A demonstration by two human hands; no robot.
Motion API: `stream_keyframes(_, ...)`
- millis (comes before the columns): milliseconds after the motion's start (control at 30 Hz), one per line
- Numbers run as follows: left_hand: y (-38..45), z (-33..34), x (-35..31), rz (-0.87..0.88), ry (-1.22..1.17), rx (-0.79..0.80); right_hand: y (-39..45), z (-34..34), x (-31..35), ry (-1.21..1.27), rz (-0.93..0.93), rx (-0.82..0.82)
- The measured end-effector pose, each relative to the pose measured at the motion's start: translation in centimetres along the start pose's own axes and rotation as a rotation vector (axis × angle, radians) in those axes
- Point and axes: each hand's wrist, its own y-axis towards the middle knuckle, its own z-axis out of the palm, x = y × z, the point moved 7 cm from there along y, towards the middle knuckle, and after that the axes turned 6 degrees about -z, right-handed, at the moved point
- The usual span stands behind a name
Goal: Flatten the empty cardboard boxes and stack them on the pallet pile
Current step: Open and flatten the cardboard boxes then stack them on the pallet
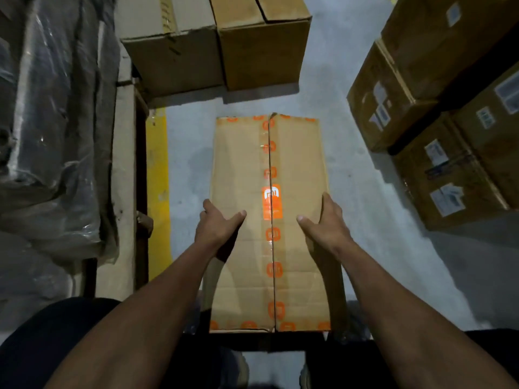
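We clamp the box [269, 220] between left hand [216, 223] and right hand [325, 226], thumbs on top, keeping the taped seam [271, 164] level.

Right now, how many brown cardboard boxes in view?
7, maybe more hidden. Orange-taped brown cardboard box between left hand and right hand. Two brown boxes ahead. Four stacked at right.
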Motion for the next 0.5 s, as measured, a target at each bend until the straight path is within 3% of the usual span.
stream_keyframes(133,0.5,1.1,1.4,-0.010,-0.001,-0.036,-0.2,1.7,-2.2,-0.098,0.079,-0.061)
stream_keyframes(267,1.6,0.5,-0.1,0.006,-0.006,-0.097,0.9,0.7,-0.8,-0.062,0.012,-0.088)
stream_keyframes(400,2.7,-0.2,-3.1,0.138,-0.130,-0.129,2.0,-0.3,1.2,-0.095,-0.095,-0.096)
stream_keyframes(500,2.9,0.6,-3.8,0.221,-0.095,-0.111,2.0,0.8,1.0,-0.276,-0.098,-0.010)
